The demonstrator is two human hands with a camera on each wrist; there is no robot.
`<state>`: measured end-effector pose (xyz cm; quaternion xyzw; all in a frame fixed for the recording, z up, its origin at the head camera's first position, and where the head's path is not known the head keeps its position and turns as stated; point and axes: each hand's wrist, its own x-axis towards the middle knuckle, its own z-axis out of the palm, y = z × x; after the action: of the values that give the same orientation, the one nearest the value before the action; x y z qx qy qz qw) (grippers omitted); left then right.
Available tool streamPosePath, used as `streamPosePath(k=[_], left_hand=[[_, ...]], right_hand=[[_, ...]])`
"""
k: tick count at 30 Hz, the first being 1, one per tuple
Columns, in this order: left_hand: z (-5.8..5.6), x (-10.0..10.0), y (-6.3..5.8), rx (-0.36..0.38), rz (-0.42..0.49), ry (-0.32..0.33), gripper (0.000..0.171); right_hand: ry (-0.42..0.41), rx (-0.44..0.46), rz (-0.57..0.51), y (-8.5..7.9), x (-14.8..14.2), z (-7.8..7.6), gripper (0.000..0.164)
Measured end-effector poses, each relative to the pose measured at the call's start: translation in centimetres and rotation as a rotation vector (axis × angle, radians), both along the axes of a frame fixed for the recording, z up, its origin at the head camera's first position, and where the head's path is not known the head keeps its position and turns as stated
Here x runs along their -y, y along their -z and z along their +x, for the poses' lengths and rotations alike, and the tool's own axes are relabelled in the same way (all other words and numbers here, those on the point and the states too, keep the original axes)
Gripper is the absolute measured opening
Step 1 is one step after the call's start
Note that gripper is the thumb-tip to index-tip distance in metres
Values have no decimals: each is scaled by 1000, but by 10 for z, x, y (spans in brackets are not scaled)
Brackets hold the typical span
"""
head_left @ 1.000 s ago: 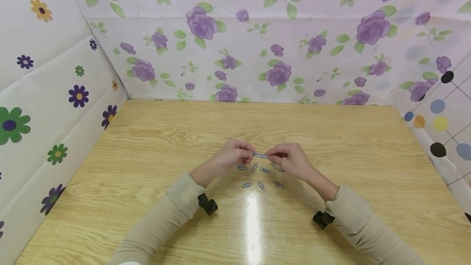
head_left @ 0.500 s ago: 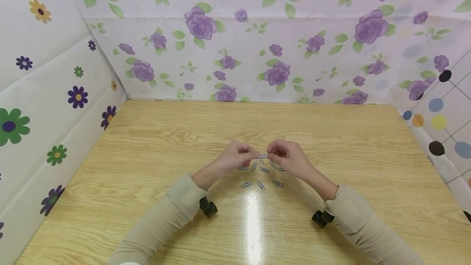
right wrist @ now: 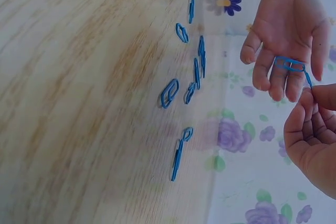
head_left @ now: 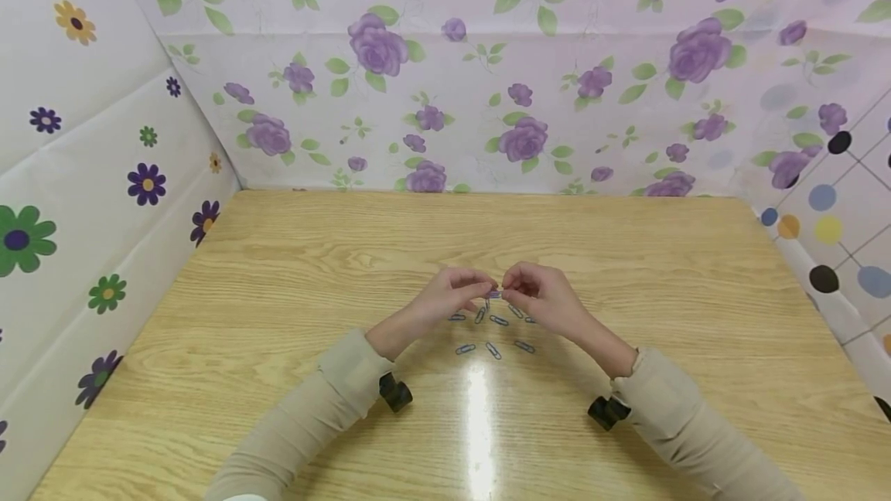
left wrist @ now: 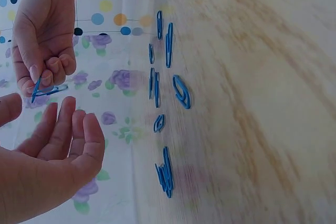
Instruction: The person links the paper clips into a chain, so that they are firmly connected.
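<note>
"Flower-printed, the left wall stands at ten o'clock; the back wall at twelve carries purple roses. Below spreads a wooden table. I'm reading the dial from the loose clips, as the head camera sees them."

"What comes next from the left?"

"At eight o'clock, a beige sleeve with a black wrist camera. It leads up to the left hand, at ten."

"How do its fingers stand?"

"Extended and slightly bent, with the thumb apart from them, in both wrist views. One blue paper clip crosses in front of them; I can't tell whether it touches."

"Does anything join that clip?"

"Its end meets a second clip, though the join is too small to make out. Both are at twelve o'clock, raised above the table between the hands."

"And the dial's centre?"

"At least eight loose clips lie flat there, five in a far row, three nearer, each apart."

"Then the right hand?"

"At two o'clock, thumb and forefinger pinched on the second clip. Another beige sleeve lies at four, and a dotted right wall just before three."
</note>
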<state>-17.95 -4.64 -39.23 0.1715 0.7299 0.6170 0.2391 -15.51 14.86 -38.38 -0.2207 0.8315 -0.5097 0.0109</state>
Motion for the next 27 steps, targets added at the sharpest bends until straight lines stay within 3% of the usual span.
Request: streamPosePath(k=[9,17,21,27], left_hand=[[2,0,1,-41,-7,93,30],[2,0,2,-147,-59,96,24],[0,5,3,-178,-100,73,23],[0,10,0,-164,-111,68,20]], right_hand=[[31,-1,22,-5,2,2,5],[25,-17,46,1,-8,-1,5],[44,-16,132,6,-18,-5,5],[20,48,299,20,-38,-12,6]])
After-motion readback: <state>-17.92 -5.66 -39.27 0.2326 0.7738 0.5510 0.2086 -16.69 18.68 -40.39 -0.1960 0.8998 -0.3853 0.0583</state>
